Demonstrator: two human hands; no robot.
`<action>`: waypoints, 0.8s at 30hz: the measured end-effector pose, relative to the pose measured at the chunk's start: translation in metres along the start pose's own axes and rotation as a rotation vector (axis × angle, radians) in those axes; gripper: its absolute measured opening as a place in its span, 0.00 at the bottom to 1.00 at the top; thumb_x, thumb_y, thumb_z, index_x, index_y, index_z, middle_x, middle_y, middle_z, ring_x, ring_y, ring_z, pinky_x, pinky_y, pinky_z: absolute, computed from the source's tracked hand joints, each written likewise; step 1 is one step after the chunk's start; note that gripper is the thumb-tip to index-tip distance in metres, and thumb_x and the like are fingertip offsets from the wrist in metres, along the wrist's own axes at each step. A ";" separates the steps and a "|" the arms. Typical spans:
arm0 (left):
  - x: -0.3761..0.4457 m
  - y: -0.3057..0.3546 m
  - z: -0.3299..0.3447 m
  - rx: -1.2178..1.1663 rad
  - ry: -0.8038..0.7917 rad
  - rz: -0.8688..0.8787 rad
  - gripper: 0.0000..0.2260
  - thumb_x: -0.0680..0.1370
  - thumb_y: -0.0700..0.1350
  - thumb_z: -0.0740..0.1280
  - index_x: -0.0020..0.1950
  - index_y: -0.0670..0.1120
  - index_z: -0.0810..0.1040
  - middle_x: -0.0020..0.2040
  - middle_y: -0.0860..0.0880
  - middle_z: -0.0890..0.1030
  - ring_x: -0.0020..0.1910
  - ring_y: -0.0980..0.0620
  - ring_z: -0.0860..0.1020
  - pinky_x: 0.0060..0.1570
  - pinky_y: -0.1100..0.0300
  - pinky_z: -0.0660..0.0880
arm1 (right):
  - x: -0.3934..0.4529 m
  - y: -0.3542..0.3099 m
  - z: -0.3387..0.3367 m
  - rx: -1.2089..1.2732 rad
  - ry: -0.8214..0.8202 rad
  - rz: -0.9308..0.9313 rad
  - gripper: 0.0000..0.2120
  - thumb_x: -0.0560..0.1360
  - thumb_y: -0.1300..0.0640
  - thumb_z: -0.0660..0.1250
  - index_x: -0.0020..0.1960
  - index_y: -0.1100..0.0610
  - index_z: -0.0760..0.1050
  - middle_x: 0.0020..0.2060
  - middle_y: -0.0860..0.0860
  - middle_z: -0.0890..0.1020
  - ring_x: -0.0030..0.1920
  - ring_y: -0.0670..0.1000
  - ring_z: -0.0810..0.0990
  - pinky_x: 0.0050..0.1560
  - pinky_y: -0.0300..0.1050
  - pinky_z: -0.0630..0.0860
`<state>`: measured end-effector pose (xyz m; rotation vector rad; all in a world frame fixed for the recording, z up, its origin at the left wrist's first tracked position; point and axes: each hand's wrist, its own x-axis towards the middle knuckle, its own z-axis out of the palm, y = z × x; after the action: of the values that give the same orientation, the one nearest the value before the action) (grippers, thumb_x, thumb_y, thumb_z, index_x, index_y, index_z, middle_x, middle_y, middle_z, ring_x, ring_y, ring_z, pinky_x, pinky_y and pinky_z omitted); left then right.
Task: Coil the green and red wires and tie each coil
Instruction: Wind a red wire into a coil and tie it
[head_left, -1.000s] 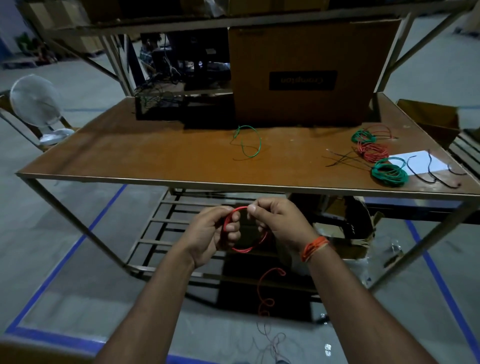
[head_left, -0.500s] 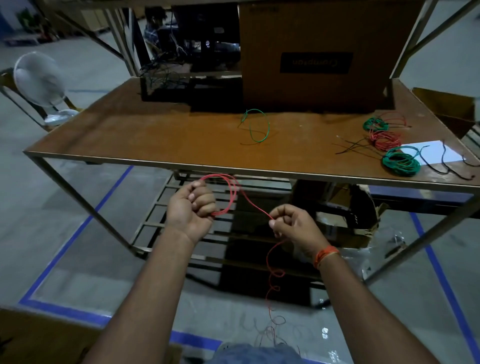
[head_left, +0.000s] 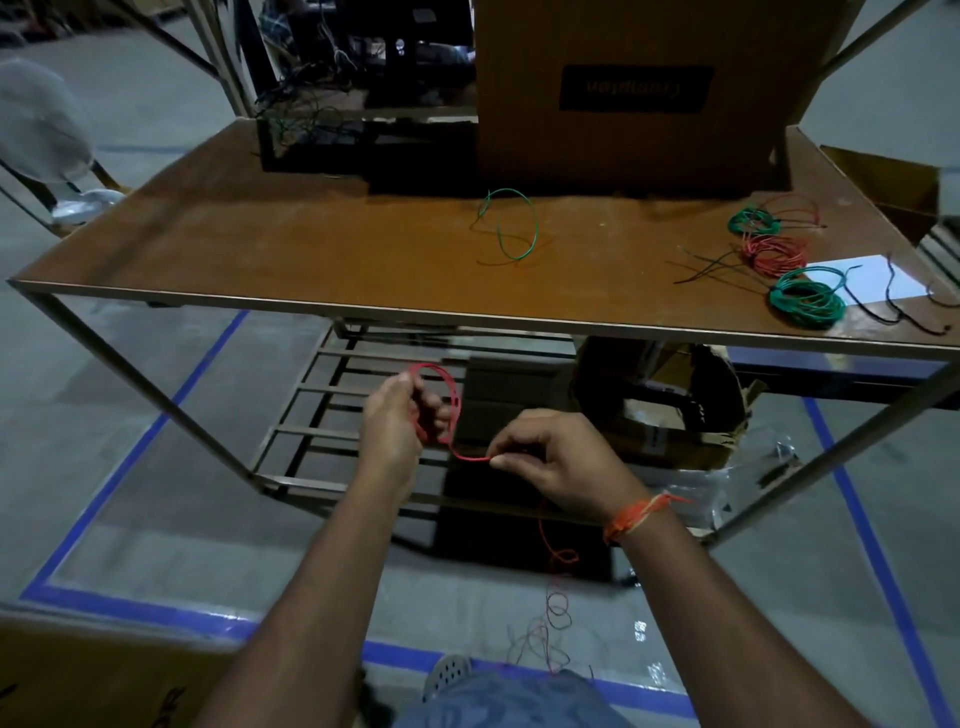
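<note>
My left hand (head_left: 397, 415) grips a small coil of red wire (head_left: 441, 395) in front of the table's near edge. A short stretch of the same wire runs right to my right hand (head_left: 550, 462), which pinches it between thumb and fingertips. Below that hand the wire's loose tail (head_left: 558, 597) hangs in curls to the floor. On the brown table (head_left: 311, 249) lies a loose green wire (head_left: 511, 228) near the middle. Finished green coils (head_left: 808, 299) and a red coil (head_left: 774, 252) sit at the right.
A large cardboard box (head_left: 634, 88) stands at the table's back. Black wires (head_left: 883, 296) and a white sheet (head_left: 878, 278) lie at the right end. Under the table are a slatted shelf (head_left: 322, 410) and an open box (head_left: 670, 410). Blue tape lines (head_left: 156, 421) mark the floor.
My right hand has swung back in toward the left hand, shortening the stretch of wire between them. The left hand still holds the red coil. The view has tilted down.
</note>
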<state>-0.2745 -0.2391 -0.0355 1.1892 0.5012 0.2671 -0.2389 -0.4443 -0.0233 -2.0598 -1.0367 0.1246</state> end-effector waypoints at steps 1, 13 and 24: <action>-0.004 -0.004 0.003 0.124 -0.038 0.033 0.14 0.86 0.46 0.55 0.45 0.47 0.74 0.32 0.51 0.79 0.33 0.51 0.78 0.37 0.55 0.76 | 0.005 -0.005 0.001 -0.002 0.019 -0.024 0.03 0.75 0.56 0.74 0.48 0.54 0.85 0.41 0.48 0.82 0.43 0.44 0.80 0.44 0.39 0.76; -0.014 -0.013 0.001 0.157 -0.452 -0.168 0.19 0.86 0.48 0.54 0.38 0.46 0.72 0.25 0.53 0.61 0.22 0.56 0.56 0.24 0.63 0.51 | 0.029 0.001 0.017 -0.021 0.290 0.224 0.11 0.72 0.50 0.76 0.53 0.51 0.81 0.46 0.45 0.80 0.48 0.42 0.78 0.48 0.36 0.75; 0.008 -0.018 -0.015 -0.115 -0.446 -0.394 0.20 0.86 0.48 0.53 0.33 0.50 0.67 0.23 0.55 0.60 0.19 0.59 0.55 0.19 0.67 0.52 | 0.039 -0.008 0.058 0.761 0.276 0.628 0.16 0.84 0.54 0.59 0.40 0.59 0.76 0.26 0.49 0.69 0.29 0.45 0.70 0.36 0.38 0.70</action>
<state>-0.2761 -0.2297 -0.0585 0.9745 0.3124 -0.3001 -0.2422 -0.3785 -0.0471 -1.5527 -0.0929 0.4617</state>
